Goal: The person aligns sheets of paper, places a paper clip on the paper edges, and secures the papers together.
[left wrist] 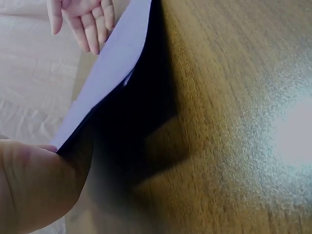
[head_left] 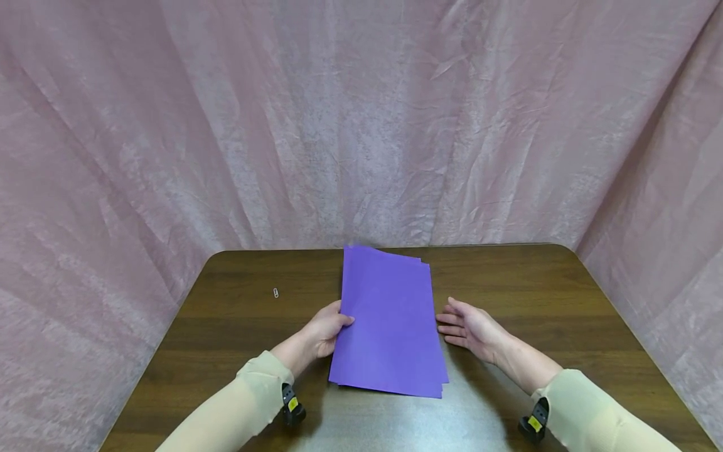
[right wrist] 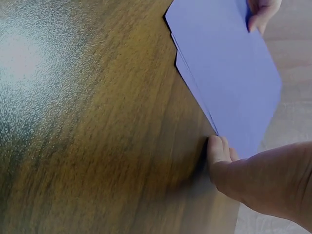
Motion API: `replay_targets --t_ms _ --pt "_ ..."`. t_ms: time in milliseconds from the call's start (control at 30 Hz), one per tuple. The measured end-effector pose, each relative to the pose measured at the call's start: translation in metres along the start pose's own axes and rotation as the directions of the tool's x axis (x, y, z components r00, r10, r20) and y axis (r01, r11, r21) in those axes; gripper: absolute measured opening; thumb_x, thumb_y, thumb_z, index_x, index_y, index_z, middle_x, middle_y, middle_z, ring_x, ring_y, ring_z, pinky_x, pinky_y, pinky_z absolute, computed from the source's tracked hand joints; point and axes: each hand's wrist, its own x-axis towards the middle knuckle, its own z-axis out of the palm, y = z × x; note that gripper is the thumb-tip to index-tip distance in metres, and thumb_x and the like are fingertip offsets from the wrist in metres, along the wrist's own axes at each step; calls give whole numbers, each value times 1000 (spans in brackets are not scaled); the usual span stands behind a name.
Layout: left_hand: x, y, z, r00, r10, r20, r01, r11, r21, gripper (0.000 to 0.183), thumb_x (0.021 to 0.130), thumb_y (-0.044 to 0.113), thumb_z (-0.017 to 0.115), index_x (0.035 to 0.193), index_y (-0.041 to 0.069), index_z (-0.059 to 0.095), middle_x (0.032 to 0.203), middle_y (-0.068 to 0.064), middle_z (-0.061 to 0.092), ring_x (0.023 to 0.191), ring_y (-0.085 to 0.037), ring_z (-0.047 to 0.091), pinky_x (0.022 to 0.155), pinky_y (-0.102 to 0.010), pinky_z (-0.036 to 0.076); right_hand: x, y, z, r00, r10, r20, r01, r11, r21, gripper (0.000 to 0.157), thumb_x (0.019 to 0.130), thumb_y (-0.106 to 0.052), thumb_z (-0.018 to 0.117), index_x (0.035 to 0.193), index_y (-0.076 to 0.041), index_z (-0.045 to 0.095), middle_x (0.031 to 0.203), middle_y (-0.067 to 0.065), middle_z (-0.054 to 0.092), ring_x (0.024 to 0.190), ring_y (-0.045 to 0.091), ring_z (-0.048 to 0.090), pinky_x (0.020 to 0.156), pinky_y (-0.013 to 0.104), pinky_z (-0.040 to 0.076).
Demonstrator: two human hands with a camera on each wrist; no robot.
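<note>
A few purple paper sheets (head_left: 390, 326), stacked with their edges slightly out of line, are held above the wooden table. My left hand (head_left: 326, 328) pinches the stack's left edge, thumb on top and the other fingers hidden underneath. In the left wrist view the sheets (left wrist: 109, 66) bend a little and cast a dark shadow on the wood. At the opposite edge, my right hand (head_left: 473, 329) is open, palm turned towards the stack, fingertips right at the edge. The right wrist view shows staggered layers along the near side of the sheets (right wrist: 224, 63).
A small paper clip (head_left: 275, 292) lies on the brown table (head_left: 536, 289), left of the sheets. Pink curtains (head_left: 361, 125) hang behind the table and along its sides. Bright glare falls on the table's near part.
</note>
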Motion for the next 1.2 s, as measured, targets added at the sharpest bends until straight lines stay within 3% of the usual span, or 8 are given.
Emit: replay_targets --t_ms 200,367,467,600,667,800,1067,1200 --pt "0 3 -1 999 37 13 -36 998 -42 45 101 -6 37 145 -1 36 110 -14 65 93 -24 68 78 -40 57 4 2 2 999 -37 -19 37 999 0 68 110 -25 39 156 14 8 159 39 17 148 51 20 120 56 24" --pt "-3 9 -1 995 76 59 -72 996 -61 48 102 -3 38 150 0 32 115 -14 64 97 -24 67 82 -40 56 10 4 1 997 -54 61 49 996 72 68 110 -24 39 156 14 6 163 36 9 151 48 12 122 55 16" --pt "-4 11 0 993 87 84 -81 994 -72 49 103 -2 39 151 1 30 116 -14 64 98 -24 67 82 -40 56 14 6 1 993 -60 98 49 993 111 60 110 -23 39 154 9 15 158 29 31 146 39 33 120 49 26" --pt "-6 14 2 990 96 99 -88 993 -84 49 104 -2 39 152 4 31 115 -11 65 97 -24 68 81 -40 56 17 5 1 991 -105 78 90 979 183 35 109 -15 43 139 0 34 124 7 63 114 19 61 102 37 46" --pt "-6 15 3 990 104 98 -96 992 -84 49 104 -2 39 151 5 32 115 -11 65 97 -24 68 81 -40 57 17 3 2 988 -139 63 123 971 207 30 108 -11 44 136 -1 38 113 1 66 105 16 64 95 35 50" --pt "-9 17 6 990 121 77 -116 991 -70 49 104 -1 40 152 7 33 116 -11 65 98 -24 68 81 -40 56 18 -1 7 981 -192 6 187 964 191 28 107 -4 44 135 1 45 108 1 69 101 15 66 89 33 53" --pt "-11 21 12 982 185 38 -185 983 4 46 105 1 43 150 6 37 121 -14 66 98 -24 68 81 -40 57 18 -7 19 958 -268 -101 278 955 102 40 106 -1 46 144 11 40 108 2 71 97 15 68 85 33 56" --pt "-11 25 14 976 217 28 -218 975 29 43 105 1 43 148 6 40 124 -15 67 101 -24 69 83 -40 57 16 -13 23 944 -299 -139 311 947 81 38 107 -2 47 142 11 42 103 4 74 93 16 71 81 34 58"
